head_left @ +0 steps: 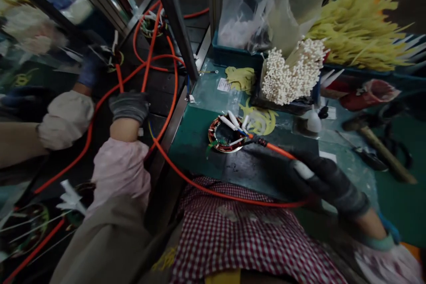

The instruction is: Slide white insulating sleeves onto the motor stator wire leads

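My left hand (129,107), in a dark grey glove, is closed at the left, where orange cable (151,51) runs into its far side. My right hand (329,179), also gloved and with a white fingertip, grips an orange cable (281,151). That cable leads to a ring-shaped motor stator (227,133) with copper-coloured windings, lying on the green work surface. White sleeves (229,120) cover the wires over the stator's ring. A dark wrapped joint sits between those wires and the cable. A loop of orange cable (213,193) hangs across my checked apron.
A co-worker's gloved hand (89,69) handles another stator (117,58) at the left. A metal post (176,17) rises beside my bench. White sleeves (289,75), yellow strips (359,31), and a hammer (382,146) stand or lie right. More stators (26,226) are lower left.
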### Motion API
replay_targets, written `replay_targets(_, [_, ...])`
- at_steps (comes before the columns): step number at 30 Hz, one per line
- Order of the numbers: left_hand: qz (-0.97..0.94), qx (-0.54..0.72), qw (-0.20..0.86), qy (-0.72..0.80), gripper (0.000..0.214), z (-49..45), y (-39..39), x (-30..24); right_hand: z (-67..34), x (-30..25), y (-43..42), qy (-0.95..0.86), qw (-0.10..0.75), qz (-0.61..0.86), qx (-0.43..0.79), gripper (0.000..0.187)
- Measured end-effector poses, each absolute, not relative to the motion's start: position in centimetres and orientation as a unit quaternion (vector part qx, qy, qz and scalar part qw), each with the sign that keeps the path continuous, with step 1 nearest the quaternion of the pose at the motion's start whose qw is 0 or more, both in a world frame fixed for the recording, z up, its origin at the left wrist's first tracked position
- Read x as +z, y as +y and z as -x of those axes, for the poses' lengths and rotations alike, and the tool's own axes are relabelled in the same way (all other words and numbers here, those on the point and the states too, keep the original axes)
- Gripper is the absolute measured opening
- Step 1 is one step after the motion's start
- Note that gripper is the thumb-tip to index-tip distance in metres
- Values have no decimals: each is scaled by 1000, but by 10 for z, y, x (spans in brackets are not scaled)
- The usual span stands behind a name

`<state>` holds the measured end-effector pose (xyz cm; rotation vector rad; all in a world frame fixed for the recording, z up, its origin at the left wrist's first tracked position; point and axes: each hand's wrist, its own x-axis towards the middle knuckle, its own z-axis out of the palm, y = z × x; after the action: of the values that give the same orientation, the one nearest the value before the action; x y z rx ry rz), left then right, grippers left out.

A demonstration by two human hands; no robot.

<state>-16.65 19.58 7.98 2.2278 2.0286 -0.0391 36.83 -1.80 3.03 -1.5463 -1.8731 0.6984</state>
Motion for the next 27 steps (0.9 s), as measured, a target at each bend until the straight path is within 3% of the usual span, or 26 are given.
replay_targets(3, [-807,19,67,586,57,112,169,82,-358,29,5,-725,287,575,246,46])
replay_targets(5, [-902,-11,153,404,48,81,151,70,-346,26,19,-741,274,577,208,51])
replay_targets(8, [-944,19,151,292,24,56,130,38,-330,17,35,-761,243,578,167,61])
replay_targets(13, [-930,153,8,334,26,43,93,1,-305,-13,52,-785,202,555,188,74])
replay_targets(17, [-897,205,-19,390,21,32,61,-1,-278,-32,55,-800,229,526,174,79])
replay_targets(21, [-889,264,0,374,29,31,57,0,-264,-22,64,-835,332,427,100,54])
replay_targets(24, [-898,278,5,341,39,36,65,0,-263,-10,81,-877,335,329,103,29])
replay_targets(27, [-895,286,26,340,40,40,71,5,-260,-10,94,-880,365,280,119,18])
